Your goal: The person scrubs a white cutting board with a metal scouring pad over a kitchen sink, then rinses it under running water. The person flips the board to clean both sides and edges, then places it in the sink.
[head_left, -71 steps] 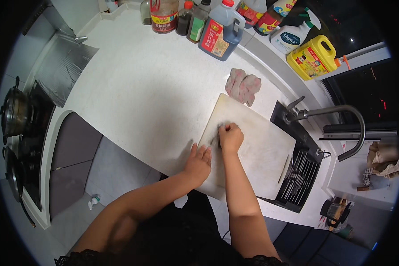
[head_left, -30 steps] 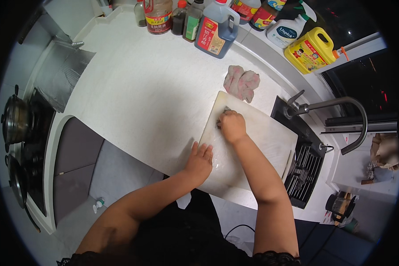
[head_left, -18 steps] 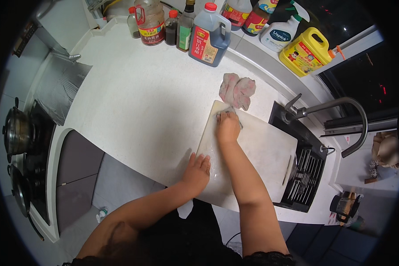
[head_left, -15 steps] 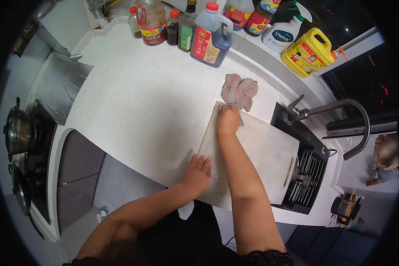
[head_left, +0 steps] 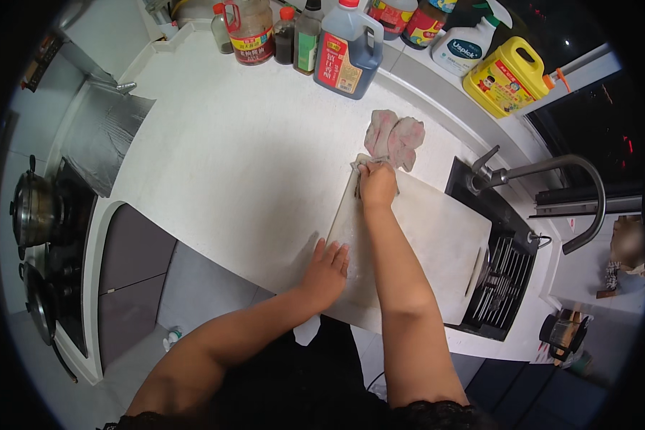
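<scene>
White cutting board point(head_left: 437, 244) lies on the white bench point(head_left: 236, 165), its right end reaching over the sink point(head_left: 505, 287). Left hand point(head_left: 326, 272) is flat, fingers spread, palm down on the board's near-left edge, pressing it, gripping nothing. Right hand point(head_left: 377, 185) is at the board's far-left corner, fingers curled down around a small pale wad, looks like a cloth or scrubber point(head_left: 362, 166), only a bit of it sticks out past the knuckles so can't tell exactly which. Right forearm runs straight across the board from the near edge. Just beyond the right hand, touching or nearly touching the board's far corner, a crumpled pinkish rag point(head_left: 394, 136) lies on the bench. Far along the wall: a row of sauce bottles, the big dark jug with blue cap point(head_left: 345, 54) nearest, a clear bottle with red handle point(head_left: 249, 32) to its left, a white spray bottle point(head_left: 460, 46) and a yellow jug point(head_left: 505, 75) to its right. Curved grey faucet point(head_left: 552, 179) stands at the sink's far side, a dark rack point(head_left: 502, 276) sits in the basin. Far left: stove with a steel pot point(head_left: 32, 208) and a dark pan point(head_left: 39, 301), foil sheet point(head_left: 104, 140) on the bench beside it.
</scene>
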The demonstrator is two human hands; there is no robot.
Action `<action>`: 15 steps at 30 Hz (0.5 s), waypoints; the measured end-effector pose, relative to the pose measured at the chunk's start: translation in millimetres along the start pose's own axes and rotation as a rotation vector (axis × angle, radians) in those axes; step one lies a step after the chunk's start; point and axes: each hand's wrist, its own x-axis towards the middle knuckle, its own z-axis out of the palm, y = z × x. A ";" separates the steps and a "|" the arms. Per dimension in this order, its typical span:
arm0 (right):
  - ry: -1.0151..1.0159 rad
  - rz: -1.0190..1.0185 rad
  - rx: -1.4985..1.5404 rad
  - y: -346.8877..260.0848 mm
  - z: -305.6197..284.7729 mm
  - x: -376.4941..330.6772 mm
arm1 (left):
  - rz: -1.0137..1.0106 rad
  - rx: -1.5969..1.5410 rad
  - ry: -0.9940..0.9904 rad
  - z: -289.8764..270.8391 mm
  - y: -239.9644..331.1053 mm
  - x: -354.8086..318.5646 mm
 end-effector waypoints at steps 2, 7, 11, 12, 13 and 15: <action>-0.135 -0.160 0.002 14.0 -6.4 -29.0 | 0.018 -0.036 0.007 -1.9 -3.3 -2.6; -0.234 -0.304 0.216 22.1 -80.6 -116.9 | 0.037 -0.085 0.058 3.9 -11.9 -14.3; -0.247 -0.250 0.183 17.3 -95.4 -143.5 | 0.050 0.047 0.145 22.0 -6.1 -34.5; -0.204 -0.271 0.161 14.3 -87.1 -140.7 | 0.057 0.059 0.184 27.8 -6.0 -36.6; -0.165 -0.293 0.140 7.4 -80.4 -134.3 | 0.060 0.068 0.220 26.9 -4.8 -37.9; -0.105 -0.232 0.086 -0.1 -57.8 -105.9 | 0.091 0.055 0.183 13.1 -6.0 -37.2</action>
